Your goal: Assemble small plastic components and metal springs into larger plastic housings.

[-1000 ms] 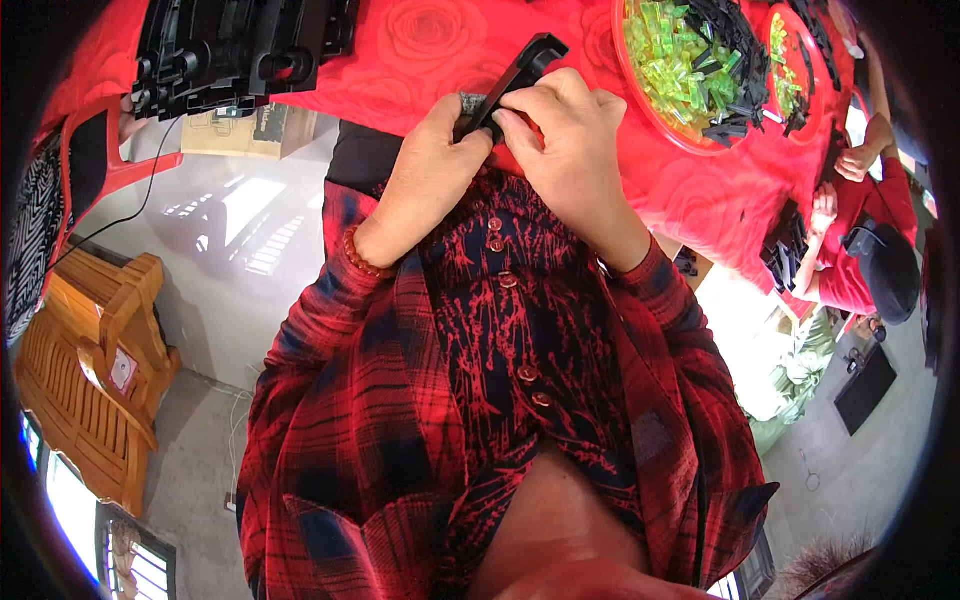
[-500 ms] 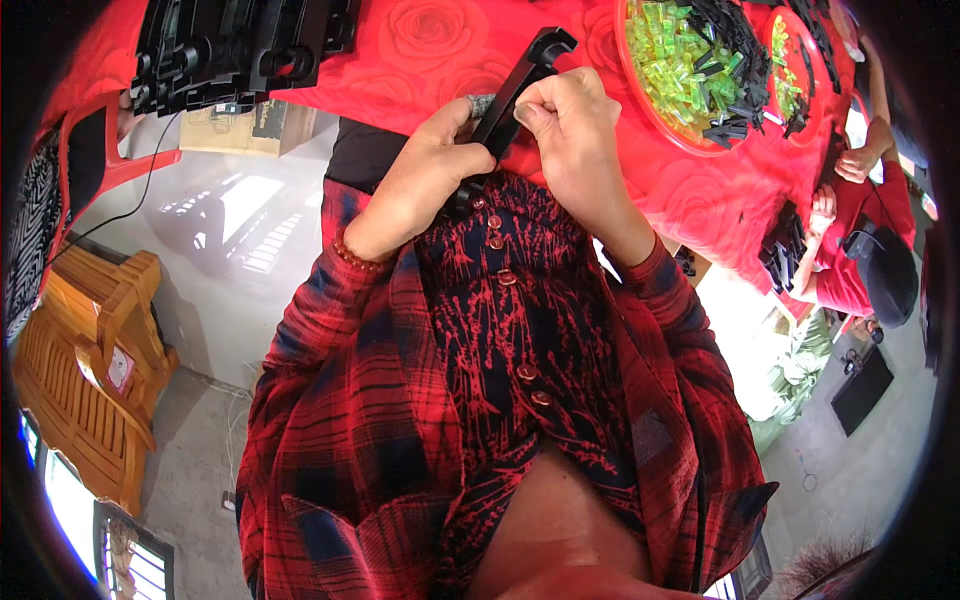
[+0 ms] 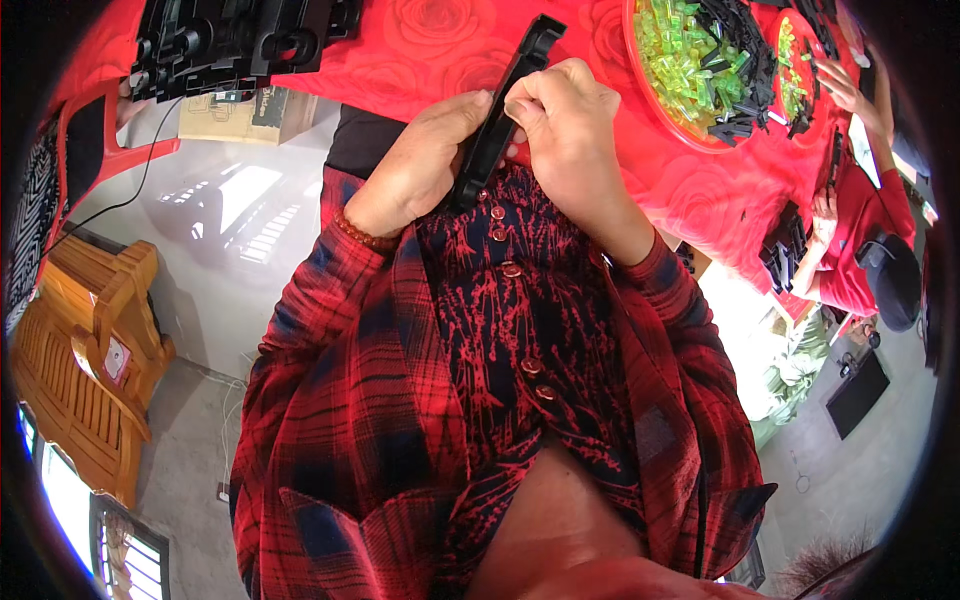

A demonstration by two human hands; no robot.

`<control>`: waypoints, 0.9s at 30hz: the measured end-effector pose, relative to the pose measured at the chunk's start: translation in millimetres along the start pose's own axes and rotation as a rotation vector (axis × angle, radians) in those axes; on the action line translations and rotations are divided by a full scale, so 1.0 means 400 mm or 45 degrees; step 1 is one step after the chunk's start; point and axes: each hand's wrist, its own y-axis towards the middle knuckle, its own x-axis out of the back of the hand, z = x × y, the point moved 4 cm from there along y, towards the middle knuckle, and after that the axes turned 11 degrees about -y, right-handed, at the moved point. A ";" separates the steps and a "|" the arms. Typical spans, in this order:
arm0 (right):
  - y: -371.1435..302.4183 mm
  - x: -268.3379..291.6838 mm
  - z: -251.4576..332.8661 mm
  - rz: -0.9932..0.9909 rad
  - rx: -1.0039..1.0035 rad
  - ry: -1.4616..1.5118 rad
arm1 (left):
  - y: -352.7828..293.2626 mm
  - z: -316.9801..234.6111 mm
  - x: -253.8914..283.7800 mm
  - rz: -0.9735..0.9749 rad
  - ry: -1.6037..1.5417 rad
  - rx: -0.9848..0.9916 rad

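A long black plastic strip (image 3: 487, 150), with a raised rounded end, is held at a slant in front of my chest. My left hand (image 3: 412, 168) is closed around its left side, the thumb lying along its edge. On the other side my right hand (image 3: 572, 125) is closed in a pinch against the strip's right edge. Whatever sits between those fingertips, if anything, is hidden. To the right, a round red tray (image 3: 640, 75) holds yellow-green translucent pieces (image 3: 682, 60) and small black pieces (image 3: 745, 75).
Similar black strips (image 3: 235, 45) are stacked at the far left of the red tablecloth (image 3: 430, 45). A second red tray (image 3: 815, 50) lies beyond the first. At the right, a co-worker in red (image 3: 870, 235) handles black parts. A cardboard box (image 3: 235, 115) and wooden chair (image 3: 95, 380) stand left.
The strip has shifted slightly left and turned, showing its hollow side more. My left thumb has moved up along its edge. At right, a co-worker's hand has come up beside the second tray.
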 end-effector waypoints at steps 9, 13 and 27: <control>0.011 -0.008 0.011 -0.077 0.016 -0.320 | 0.006 0.014 0.016 -0.062 0.029 0.033; 0.013 -0.004 -0.013 -0.007 -0.085 -0.139 | -0.004 0.001 -0.025 -0.076 -0.068 -0.026; -0.026 -0.012 -0.023 -0.141 0.143 -0.139 | -0.014 -0.043 -0.049 -0.245 1.215 -0.562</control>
